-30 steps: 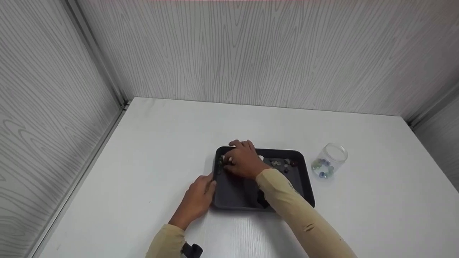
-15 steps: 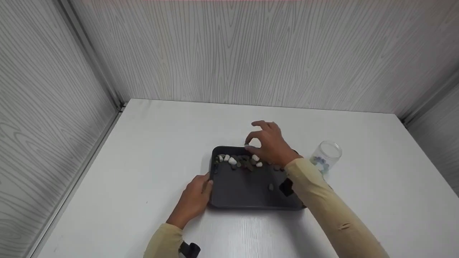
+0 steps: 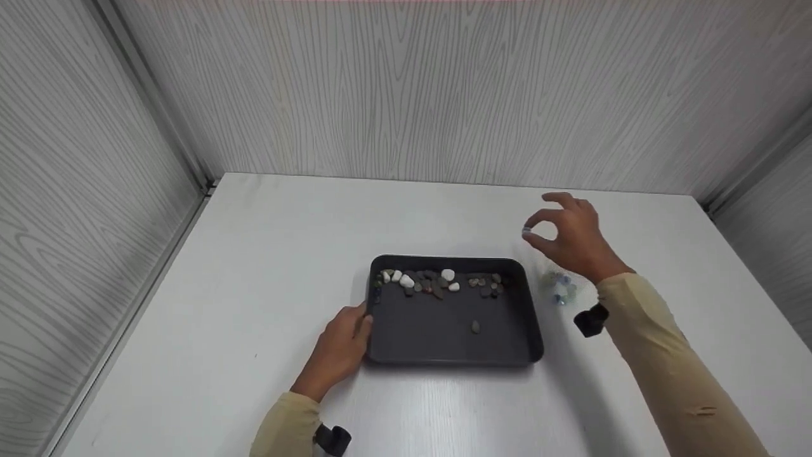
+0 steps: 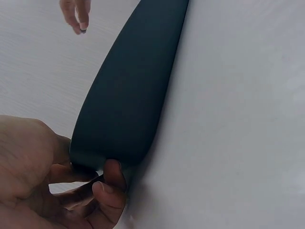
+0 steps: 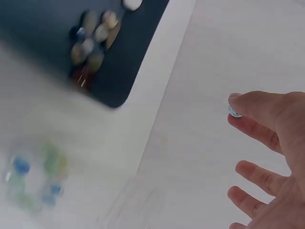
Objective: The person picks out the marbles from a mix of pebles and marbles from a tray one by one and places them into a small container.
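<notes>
In the head view my right hand (image 3: 574,244) is raised behind and above the clear jar (image 3: 550,279), which it partly covers. Its thumb and index finger pinch a small pale-blue glass marble (image 5: 234,112), seen close up in the right wrist view; the other fingers are spread. The jar holds several blue and green marbles (image 3: 561,297). My left hand (image 3: 339,346) grips the left wall of a dark rectangular tray (image 3: 431,346), its fingers curled at the wall in the left wrist view. White pebbles (image 3: 407,281) and dark stones lie along the tray's far side.
One grey pebble (image 3: 476,327) lies apart on the tray floor. Small dark beads or marbles (image 3: 377,295) line the tray's left wall. The white table (image 3: 285,228) meets a grey wood-grain panel (image 3: 406,95) at the back, with another panel along the left.
My right hand has lifted out of the tray's far left corner with the marble and moved right toward the jar. My left hand stays at the tray's left wall.
</notes>
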### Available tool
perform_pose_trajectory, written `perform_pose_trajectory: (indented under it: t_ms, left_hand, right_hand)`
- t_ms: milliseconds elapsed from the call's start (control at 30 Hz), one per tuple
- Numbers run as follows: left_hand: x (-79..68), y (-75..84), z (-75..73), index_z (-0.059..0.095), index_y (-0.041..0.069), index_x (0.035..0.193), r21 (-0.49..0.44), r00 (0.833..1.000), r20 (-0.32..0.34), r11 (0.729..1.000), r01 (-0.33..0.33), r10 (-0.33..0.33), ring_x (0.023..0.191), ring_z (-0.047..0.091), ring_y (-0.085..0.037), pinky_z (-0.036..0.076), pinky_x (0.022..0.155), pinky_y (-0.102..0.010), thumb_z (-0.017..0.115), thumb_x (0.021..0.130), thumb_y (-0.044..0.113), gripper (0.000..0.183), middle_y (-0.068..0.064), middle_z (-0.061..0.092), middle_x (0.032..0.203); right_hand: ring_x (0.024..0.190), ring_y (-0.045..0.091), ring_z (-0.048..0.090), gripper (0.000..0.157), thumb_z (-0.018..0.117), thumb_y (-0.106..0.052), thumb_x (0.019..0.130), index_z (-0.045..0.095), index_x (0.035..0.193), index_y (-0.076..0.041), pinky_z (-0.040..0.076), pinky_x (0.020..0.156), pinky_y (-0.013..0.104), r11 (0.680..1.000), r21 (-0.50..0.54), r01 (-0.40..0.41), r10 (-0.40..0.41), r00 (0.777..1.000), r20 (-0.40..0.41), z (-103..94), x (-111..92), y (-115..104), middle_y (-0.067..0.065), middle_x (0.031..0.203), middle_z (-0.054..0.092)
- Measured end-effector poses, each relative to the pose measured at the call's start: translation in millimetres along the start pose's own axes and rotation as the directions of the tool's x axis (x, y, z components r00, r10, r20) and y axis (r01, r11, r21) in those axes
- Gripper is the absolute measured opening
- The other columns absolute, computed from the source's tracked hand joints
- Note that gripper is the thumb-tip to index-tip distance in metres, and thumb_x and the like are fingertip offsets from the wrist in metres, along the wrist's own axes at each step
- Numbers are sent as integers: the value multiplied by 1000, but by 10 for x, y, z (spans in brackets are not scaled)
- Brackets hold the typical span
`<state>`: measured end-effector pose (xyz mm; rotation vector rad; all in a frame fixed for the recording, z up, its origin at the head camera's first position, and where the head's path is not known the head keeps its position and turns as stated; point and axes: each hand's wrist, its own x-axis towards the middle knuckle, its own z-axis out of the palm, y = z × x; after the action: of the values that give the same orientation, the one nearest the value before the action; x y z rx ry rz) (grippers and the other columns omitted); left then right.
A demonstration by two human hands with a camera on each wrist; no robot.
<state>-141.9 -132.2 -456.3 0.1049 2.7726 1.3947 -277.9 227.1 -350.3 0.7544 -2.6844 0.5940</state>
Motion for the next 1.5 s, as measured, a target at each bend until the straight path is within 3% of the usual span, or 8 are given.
perform_pose_trajectory:
  t_ms: [167, 333, 600, 767, 1000, 1200, 1500]
  left_hand:
    - [-16, -2, 1, 47, -5, 147, 7, 1000, 4, 1000, 0, 0, 130, 52, -40, 39, 110, -56, 45, 109, 15, 43, -20, 59, 131]
    - [-26, 12, -25, 48, -6, 146, 14, 1000, 2, 1000, 1, -1, 129, 52, -40, 40, 109, -56, 45, 109, 14, 43, -21, 59, 130]
    - [0, -21, -5, 45, -7, 148, -2, 1000, 11, 1000, 22, -22, 131, 52, -39, 38, 110, -55, 45, 109, 16, 45, -20, 58, 132]
    - [3, -31, -6, 46, -7, 147, 0, 1000, 6, 1000, 23, -23, 130, 52, -39, 39, 110, -56, 45, 109, 15, 44, -20, 58, 131]
    - [2, -35, -12, 45, -8, 147, 9, 1000, 2, 1000, 25, -25, 131, 51, -39, 39, 110, -55, 44, 109, 16, 45, -21, 57, 133]
    - [-7, -51, -20, 46, -8, 146, 14, 1000, -7, 1000, 20, -20, 131, 52, -39, 39, 110, -55, 45, 109, 16, 44, -21, 58, 132]
    - [-8, -31, -17, 44, -10, 147, -2, 999, 6, 999, 39, -39, 133, 50, -39, 37, 112, -54, 44, 110, 17, 46, -22, 56, 135]
  right_hand:
    - [121, 52, 50, 6, 81, -4, 84, 77, 88, -2, 31, 98, 73, 999, -39, -3, 0, 998, -69, -140, -234, 292, 35, 127, 57]
    - [118, 58, 49, 7, 79, -8, 86, 77, 91, -2, 29, 95, 75, 995, -54, -83, 81, 996, -48, -235, -413, 490, 37, 128, 54]
    - [111, 60, 50, 15, 79, -11, 88, 76, 98, 0, 30, 94, 75, 989, -100, -109, 108, 994, -11, -280, -500, 589, 37, 130, 53]
    - [110, 58, 51, 19, 79, -10, 88, 75, 101, 2, 30, 94, 75, 991, -88, -98, 96, 995, -31, -302, -503, 570, 37, 130, 53]
    - [114, 58, 49, 16, 79, -7, 86, 76, 99, 1, 30, 96, 74, 998, -44, -46, 43, 996, -79, -277, -400, 417, 36, 130, 54]
    - [115, 55, 51, 14, 81, -5, 84, 76, 97, 1, 32, 98, 70, 1000, -9, 24, -24, 993, -115, -90, -216, 161, 34, 130, 56]
    - [128, 45, 47, 17, 81, -15, 88, 77, 100, -4, 27, 108, 63, 999, 12, 52, -52, 999, 2, 317, 63, -369, 27, 138, 54]
